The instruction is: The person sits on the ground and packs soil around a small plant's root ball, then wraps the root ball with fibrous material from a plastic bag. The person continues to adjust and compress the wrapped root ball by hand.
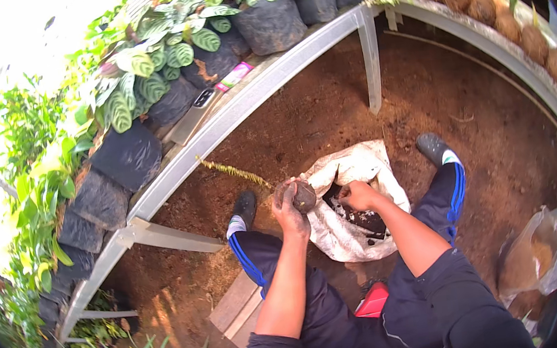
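Observation:
My left hand (289,213) is wrapped around a dark, rounded ball of soil (304,197), held beside the sack's left rim. A thin yellow-green plant stem (234,171) runs from near that hand towards the upper left; whether it joins the ball is hidden. Between my feet stands a white woven sack (335,242) with its mouth folded wide. Dark potting soil with pale bits (366,219) fills the part I can see. Over the sack's mouth is my right hand (362,196), fingers curled inward; what they hold, if anything, is hidden.
A metal-framed bench (251,112) on the left carries black bagged plants (269,23), a phone (204,98) and a pink packet (234,76). Fibrous brown balls with shoots (481,9) line the right bench. Wooden boards (239,307), a red object (374,299) and a plastic bag (537,252) lie nearby.

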`<state>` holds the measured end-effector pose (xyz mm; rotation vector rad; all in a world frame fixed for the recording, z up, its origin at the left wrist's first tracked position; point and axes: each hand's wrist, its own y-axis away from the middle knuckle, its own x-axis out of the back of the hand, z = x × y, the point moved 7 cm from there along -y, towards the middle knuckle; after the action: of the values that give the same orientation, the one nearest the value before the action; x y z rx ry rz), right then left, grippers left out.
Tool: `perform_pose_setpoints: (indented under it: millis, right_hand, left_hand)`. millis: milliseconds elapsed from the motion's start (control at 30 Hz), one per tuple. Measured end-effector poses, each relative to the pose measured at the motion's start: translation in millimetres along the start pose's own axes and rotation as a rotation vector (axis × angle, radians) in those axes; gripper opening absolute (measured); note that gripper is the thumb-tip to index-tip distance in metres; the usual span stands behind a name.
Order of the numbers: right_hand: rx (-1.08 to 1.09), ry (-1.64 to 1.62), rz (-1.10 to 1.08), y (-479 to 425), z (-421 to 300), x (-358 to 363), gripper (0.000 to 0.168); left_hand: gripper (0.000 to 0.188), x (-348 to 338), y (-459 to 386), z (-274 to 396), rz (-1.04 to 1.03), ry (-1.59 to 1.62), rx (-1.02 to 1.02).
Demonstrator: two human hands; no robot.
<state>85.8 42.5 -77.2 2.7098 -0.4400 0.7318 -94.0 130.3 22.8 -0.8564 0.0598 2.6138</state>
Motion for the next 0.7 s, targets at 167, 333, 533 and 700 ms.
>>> perform_pose_setpoints:
  millis: [167,333,533,700]
  right_hand:
    - [-0.12,-0.41,-0.078,34.5,-31.9,41.6,0.026]
    - [-0.163,-0.969,-0.047,55.3,-15.0,51.5,0.035]
    - [-0.108,-0.962,0.045,64.0,-16.8,49.2,0.045]
    - [-0.033,-0.888,0.068,68.8,-36.2,66.8,0.043]
  left_hand:
    - [0.02,-18.0,12.7,-14.1,-0.068,0.087,0.168]
    - [0.02,0.3,32.0,-87.9,0.057,0.303,0.383]
    - [0.021,-26.5,36.4,-97.9,0.013,0.31,0.466]
    - [0.028,-35.2,31.1,-88.3,0.002,0.402,0.435]
